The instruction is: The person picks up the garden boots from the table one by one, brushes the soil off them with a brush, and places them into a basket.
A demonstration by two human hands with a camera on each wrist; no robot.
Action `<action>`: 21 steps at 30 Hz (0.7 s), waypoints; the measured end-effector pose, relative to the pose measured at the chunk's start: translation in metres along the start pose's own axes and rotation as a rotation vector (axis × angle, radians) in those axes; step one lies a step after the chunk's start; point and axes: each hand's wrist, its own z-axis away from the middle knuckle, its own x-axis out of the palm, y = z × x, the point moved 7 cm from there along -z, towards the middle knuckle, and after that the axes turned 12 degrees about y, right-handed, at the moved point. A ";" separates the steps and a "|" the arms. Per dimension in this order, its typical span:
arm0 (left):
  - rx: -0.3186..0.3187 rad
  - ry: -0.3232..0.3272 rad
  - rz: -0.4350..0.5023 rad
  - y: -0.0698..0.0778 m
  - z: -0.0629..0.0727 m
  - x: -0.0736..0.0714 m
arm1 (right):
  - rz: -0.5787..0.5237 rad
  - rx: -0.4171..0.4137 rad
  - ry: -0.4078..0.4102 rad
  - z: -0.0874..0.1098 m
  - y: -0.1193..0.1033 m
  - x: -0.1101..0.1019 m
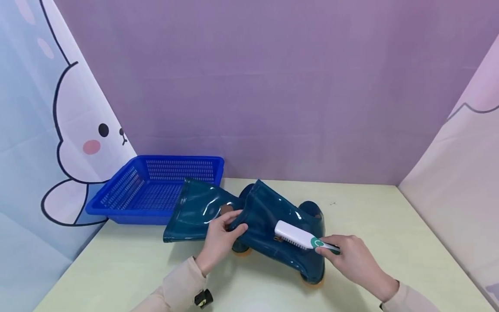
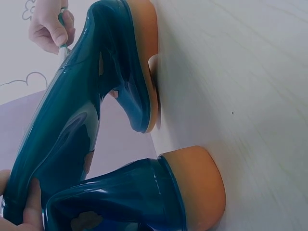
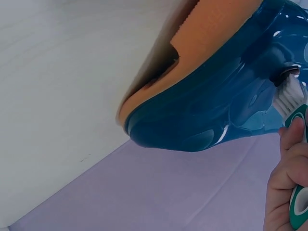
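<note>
Blue basket (image 1: 136, 217) on pale table (image 1: 382, 225), purple backdrop (image 1: 273, 86) behind, cartoon-printed cloth (image 1: 23, 182) at left

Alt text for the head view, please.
A right hand holds a white brush against a teal rubber boot, gripped near its top by the left hand. A second boot is beside it, a blue basket behind.

Dark-teal boots (image 1: 278, 208) had brown patches (image 1: 227, 209) and orange soles (image 2: 199, 187). The brush (image 1: 292, 234) was white and green. Blue coloured the basket (image 1: 132, 215) at the back left corner of the pale-yellow table (image 1: 370, 221).
</note>
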 end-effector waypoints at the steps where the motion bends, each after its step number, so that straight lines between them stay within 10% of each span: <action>1: 0.000 -0.001 -0.002 -0.001 0.000 0.000 | 0.000 0.000 -0.001 0.001 0.000 -0.001; 21: -0.001 -0.012 0.024 0.001 0.001 -0.001 | -0.025 0.078 -0.053 0.012 0.013 -0.002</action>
